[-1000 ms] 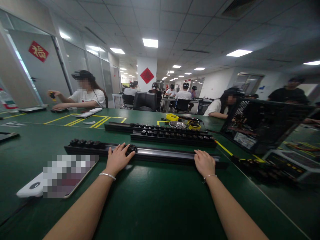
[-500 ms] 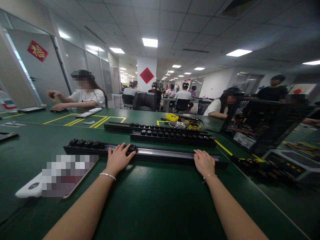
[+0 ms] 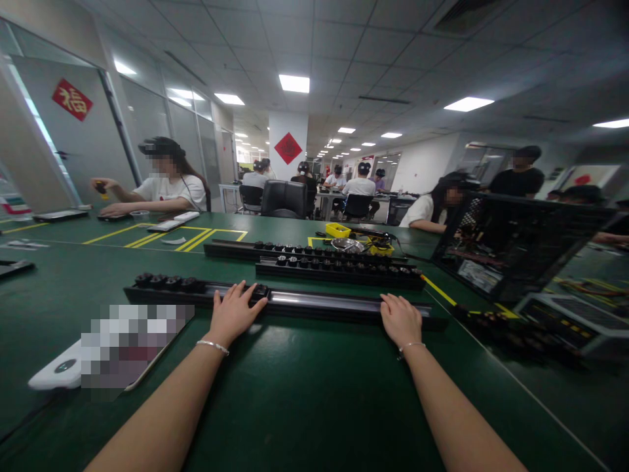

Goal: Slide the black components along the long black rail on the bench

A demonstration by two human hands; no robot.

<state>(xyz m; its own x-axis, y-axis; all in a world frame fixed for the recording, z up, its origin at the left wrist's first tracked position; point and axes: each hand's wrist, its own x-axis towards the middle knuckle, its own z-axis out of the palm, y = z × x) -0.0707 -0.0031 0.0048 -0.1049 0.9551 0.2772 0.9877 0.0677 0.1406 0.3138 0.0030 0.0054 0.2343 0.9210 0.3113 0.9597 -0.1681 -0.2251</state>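
Head view: at mid-frame, a long black rail with a silvery channel [image 3: 314, 303] lies across the green worktop [image 3: 304, 393]. The left hand [image 3: 232, 314] rests flat, fingers spread, on the rail beside black round caps [image 3: 167, 282]. The right hand [image 3: 400, 319] lies open on the rail's right part, well apart.

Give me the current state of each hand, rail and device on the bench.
left hand: open, fingers spread, resting on the near rail.
right hand: open, flat on the near rail.
near rail: lying flat, black parts only at its left end.
two far rails: flat, lined with black parts.
phone: lying flat, untouched.
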